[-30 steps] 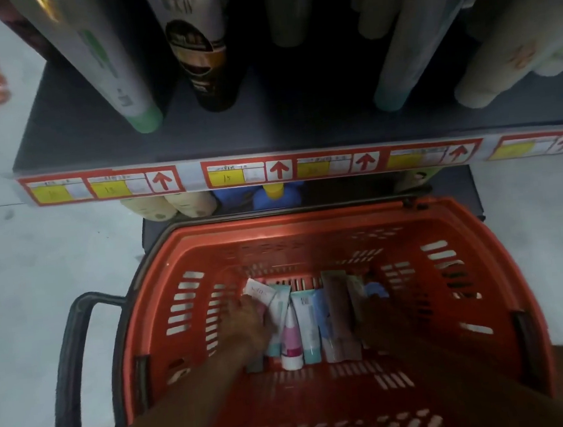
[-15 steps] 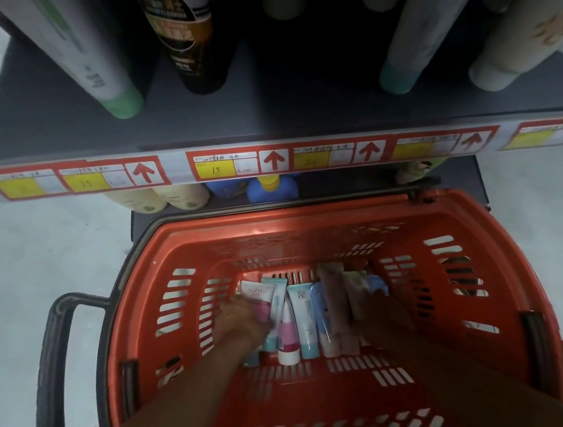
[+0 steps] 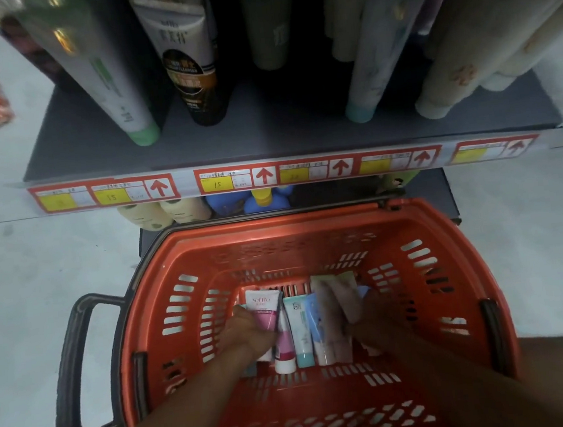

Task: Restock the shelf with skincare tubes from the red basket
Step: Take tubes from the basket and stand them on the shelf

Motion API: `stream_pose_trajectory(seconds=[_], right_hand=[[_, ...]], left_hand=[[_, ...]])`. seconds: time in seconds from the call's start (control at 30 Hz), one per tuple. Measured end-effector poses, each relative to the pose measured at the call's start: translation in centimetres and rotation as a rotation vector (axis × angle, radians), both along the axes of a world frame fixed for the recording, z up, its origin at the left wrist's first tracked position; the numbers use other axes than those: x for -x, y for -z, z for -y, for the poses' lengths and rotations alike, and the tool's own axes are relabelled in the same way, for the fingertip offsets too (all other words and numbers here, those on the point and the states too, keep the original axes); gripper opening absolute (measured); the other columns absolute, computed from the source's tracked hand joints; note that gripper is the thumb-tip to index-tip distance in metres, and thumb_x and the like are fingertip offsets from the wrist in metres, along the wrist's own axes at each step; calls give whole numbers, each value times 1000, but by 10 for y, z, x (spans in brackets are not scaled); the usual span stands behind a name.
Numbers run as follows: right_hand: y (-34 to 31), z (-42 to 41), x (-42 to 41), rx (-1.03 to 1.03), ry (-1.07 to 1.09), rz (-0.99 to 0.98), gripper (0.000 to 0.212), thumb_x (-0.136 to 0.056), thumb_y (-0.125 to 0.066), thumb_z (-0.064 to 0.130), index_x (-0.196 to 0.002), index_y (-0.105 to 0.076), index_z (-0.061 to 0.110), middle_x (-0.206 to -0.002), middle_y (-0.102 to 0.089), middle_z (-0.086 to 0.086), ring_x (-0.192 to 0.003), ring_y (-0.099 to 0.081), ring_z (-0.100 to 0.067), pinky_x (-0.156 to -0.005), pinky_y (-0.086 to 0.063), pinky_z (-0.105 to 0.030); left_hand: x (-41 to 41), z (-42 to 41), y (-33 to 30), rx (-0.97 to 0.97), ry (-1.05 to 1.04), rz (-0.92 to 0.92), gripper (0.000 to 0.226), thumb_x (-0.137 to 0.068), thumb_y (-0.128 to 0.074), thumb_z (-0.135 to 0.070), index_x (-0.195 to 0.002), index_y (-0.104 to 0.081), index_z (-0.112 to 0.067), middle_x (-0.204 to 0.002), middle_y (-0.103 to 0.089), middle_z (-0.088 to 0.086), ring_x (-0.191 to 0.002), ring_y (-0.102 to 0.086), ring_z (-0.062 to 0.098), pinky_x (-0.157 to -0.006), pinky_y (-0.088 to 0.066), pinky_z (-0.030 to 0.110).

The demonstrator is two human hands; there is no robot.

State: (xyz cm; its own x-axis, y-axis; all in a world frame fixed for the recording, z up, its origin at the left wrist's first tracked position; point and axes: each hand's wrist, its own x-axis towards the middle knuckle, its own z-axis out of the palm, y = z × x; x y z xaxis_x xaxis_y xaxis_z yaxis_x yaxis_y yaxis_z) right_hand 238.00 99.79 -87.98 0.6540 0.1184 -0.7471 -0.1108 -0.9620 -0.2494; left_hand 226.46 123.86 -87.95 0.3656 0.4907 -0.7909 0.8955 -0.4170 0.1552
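Since a second ago the left hand (image 3: 247,333) has lifted a pink and white tube (image 3: 264,309) a little out of the row, and the beige tubes (image 3: 338,297) by the right hand (image 3: 370,325) have tilted up. The left grip is clamped on the pink and white tube; the right grip curls around the beige tubes. A teal-capped tube (image 3: 300,335) lies between them, on the floor of the red basket (image 3: 188,256) toward its far wall. The shelf (image 3: 266,139) above carries tall tubes behind its price-label strip (image 3: 303,173).
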Motion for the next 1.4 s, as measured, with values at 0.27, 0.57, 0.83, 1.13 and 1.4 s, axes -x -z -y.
stream_pose_trajectory(seconds=[0.27, 0.57, 0.83, 1.13, 1.4], right_hand=[[-32, 11, 2, -76, -32, 89, 64, -67, -84, 51, -125, -65, 31, -116, -69, 9, -108, -69, -17, -85, -53, -27], [-81, 11, 7, -138, -61, 253, 65, -67, -84, 52, -118, -59, 21, -110, -70, 1, -100, -71, -18, -79, -59, -31], [-164, 1, 13, -249, -66, 407, 62, -72, -83, 52, -113, -48, 22, -111, -65, -2, -101, -68, -24, -75, -57, -36], [-245, -4, 1, -410, -31, 617, 50, -72, -79, 45, -109, -50, 27, -104, -65, 3, -93, -68, -20, -70, -58, -39], [-324, -19, -15, -526, 23, 801, 51, -74, -82, 45, -110, -48, 30, -110, -65, 4, -96, -67, -20, -72, -60, -43]], left_hand=[[2, 7, -30, -16, -27, 169, 81, -56, -87, -58, -122, -59, -21, -108, -70, -4, -96, -69, 18, -79, -60, 31], [7, 16, -81, -6, 6, 334, 59, -51, -90, -48, -102, -67, -28, -93, -74, -10, -81, -71, 10, -71, -63, 31], [9, 29, -154, -51, 15, 575, 51, -67, -94, -37, -104, -59, -29, -91, -70, -12, -78, -65, 3, -58, -47, 20], [-11, 32, -238, -149, 22, 882, 59, -68, -96, -39, -109, -54, -31, -99, -70, -13, -84, -66, 2, -74, -58, 29], [-28, 31, -324, -239, 27, 1086, 64, -70, -96, -42, -117, -54, -27, -97, -64, -14, -82, -62, -1, -65, -50, 19]])
